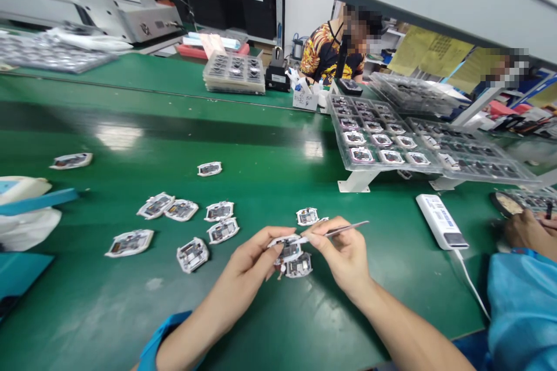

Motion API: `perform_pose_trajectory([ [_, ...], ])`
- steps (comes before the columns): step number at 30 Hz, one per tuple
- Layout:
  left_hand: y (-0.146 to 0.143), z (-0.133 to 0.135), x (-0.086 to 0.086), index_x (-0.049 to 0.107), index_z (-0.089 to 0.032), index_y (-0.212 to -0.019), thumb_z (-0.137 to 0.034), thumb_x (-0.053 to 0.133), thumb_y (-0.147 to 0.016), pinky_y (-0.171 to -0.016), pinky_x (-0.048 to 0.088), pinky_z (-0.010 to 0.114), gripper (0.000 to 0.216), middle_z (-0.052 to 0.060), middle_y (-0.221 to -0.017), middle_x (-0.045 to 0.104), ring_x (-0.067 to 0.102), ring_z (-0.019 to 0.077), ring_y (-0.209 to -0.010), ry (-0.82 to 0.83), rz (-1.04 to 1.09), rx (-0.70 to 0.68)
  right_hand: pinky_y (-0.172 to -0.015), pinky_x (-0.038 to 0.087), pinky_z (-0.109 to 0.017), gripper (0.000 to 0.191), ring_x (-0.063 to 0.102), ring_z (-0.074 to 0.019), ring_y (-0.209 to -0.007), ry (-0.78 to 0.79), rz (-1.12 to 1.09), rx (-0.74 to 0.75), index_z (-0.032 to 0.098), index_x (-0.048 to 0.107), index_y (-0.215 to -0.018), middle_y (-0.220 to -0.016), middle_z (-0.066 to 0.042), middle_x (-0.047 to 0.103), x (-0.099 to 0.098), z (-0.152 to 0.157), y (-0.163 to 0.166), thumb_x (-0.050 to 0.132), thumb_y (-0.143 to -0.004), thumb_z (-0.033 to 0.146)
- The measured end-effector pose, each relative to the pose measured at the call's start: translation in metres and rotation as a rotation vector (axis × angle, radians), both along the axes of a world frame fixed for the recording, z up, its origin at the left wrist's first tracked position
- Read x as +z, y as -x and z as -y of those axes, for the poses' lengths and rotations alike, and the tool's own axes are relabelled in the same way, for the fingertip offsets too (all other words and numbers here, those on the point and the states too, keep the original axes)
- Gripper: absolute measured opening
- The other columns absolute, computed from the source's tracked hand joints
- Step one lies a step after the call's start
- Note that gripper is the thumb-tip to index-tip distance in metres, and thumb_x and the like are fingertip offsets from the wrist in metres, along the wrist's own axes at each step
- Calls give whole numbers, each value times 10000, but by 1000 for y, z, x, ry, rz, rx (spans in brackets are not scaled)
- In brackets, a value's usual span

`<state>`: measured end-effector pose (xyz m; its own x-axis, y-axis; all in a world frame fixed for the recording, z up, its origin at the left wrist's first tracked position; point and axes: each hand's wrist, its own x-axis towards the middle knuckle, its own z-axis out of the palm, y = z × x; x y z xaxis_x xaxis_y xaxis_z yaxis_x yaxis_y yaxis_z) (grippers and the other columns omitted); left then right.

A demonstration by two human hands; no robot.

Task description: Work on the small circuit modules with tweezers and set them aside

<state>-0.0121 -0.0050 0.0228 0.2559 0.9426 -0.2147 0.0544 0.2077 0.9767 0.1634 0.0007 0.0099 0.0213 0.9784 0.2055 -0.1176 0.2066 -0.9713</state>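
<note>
My left hand (255,255) pinches a small white-framed circuit module (288,249) just above the green belt. My right hand (343,252) holds metal tweezers (343,230) whose tips touch the top of that module. A second module (300,266) lies right under the held one. Another module (307,216) rests on the belt just beyond my hands. Several more modules (191,254) are scattered to the left on the green surface.
Clear trays of modules (378,139) stand on a white rack at the right. A white power bank (441,221) with a cable lies near a co-worker's hand (526,232) and blue sleeve. Another person sits across the table. A stack of trays (235,72) and machines lie farther back.
</note>
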Motion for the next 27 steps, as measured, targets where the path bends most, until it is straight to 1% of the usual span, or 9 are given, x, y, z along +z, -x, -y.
perform_pose_trajectory([
  [6,-2,-1,1,681,-202,-1040,-428,572,-852,-548,347,249,314,-6,-715,572,419,144,-598,10,9,2,-695,519,-305,103,680,-179,-719,56,-16,-30,209,678,-767,-752,-22,724,0,-1,1,760,-768,271],
  [13,-1,1,2,678,-202,-1030,-407,553,-860,-555,347,253,294,-17,-675,543,425,147,-592,-6,-21,-22,-690,509,-297,104,670,-172,-708,91,-32,0,206,671,-759,-739,-16,718,0,-1,2,758,-765,264],
  [19,-3,-1,3,676,-197,-1024,-385,536,-860,-560,353,253,286,-21,-672,550,436,150,-592,-31,-33,-30,-661,498,-276,99,660,-158,-679,59,3,-1,203,654,-755,-721,-7,711,2,-1,2,741,-776,246],
  [27,-4,0,2,678,-201,-1012,-364,503,-881,-565,364,247,273,-15,-719,585,449,146,-604,-75,-64,-36,-672,506,-296,76,672,-176,-699,4,46,0,202,651,-784,-742,-25,718,-3,0,2,714,-808,239],
])
